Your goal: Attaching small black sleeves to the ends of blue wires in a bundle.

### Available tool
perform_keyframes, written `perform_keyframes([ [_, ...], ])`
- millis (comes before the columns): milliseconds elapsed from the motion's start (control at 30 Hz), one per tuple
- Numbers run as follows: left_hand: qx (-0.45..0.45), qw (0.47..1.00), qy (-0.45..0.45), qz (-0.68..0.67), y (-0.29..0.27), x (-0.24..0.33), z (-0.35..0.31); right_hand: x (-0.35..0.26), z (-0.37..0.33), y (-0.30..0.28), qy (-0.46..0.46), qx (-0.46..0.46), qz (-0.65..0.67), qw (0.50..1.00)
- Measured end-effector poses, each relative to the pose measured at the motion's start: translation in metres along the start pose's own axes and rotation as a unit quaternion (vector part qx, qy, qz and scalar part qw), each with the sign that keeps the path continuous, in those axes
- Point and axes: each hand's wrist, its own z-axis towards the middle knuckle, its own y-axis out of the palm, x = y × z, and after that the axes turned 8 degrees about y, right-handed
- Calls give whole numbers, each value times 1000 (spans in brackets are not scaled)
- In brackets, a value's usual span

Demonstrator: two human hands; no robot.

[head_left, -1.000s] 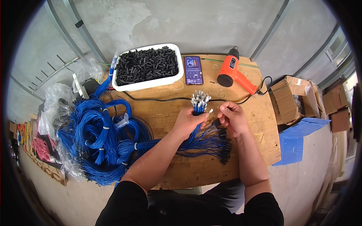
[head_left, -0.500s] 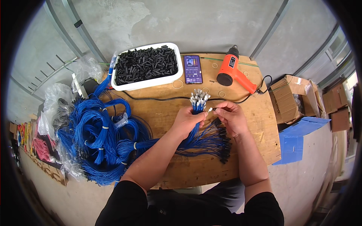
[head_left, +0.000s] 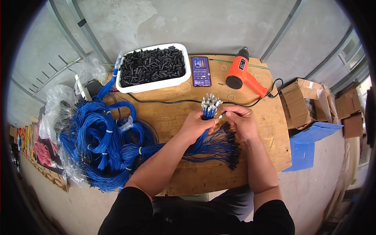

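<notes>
"Blue wires (head_left: 200,141): where are they held?"
"They are grasped as a bundle in the left hand (head_left: 197,127), over the wooden table (head_left: 270,156), metal terminals (head_left: 211,102) exposed."
"And by the right hand (head_left: 241,120)?"
"A small black sleeve (head_left: 224,113) is pinched near one terminal."

Shiny metal terminals (head_left: 211,102); smooth plastic-coated wires (head_left: 197,148); matt wooden tabletop (head_left: 270,125).
</notes>
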Motion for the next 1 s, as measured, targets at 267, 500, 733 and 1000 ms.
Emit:
perform_keyframes([
  [267, -21, 1000, -13, 4, -2, 2, -1, -1, 1, -1, -13, -15, -17, 1000],
  [500, -41, 999, -6, 22, -5, 1, 0, 2, 1, -1, -11, -9, -19, 1000],
  [733, -40, 999, -9, 28, -5, 1, 0, 3, 1, -1, -6, -3, -16, 1000],
  [1000, -16, 999, 8, -43, -2, -4, -2, 2, 5, -7, -8, 33, 22, 999],
])
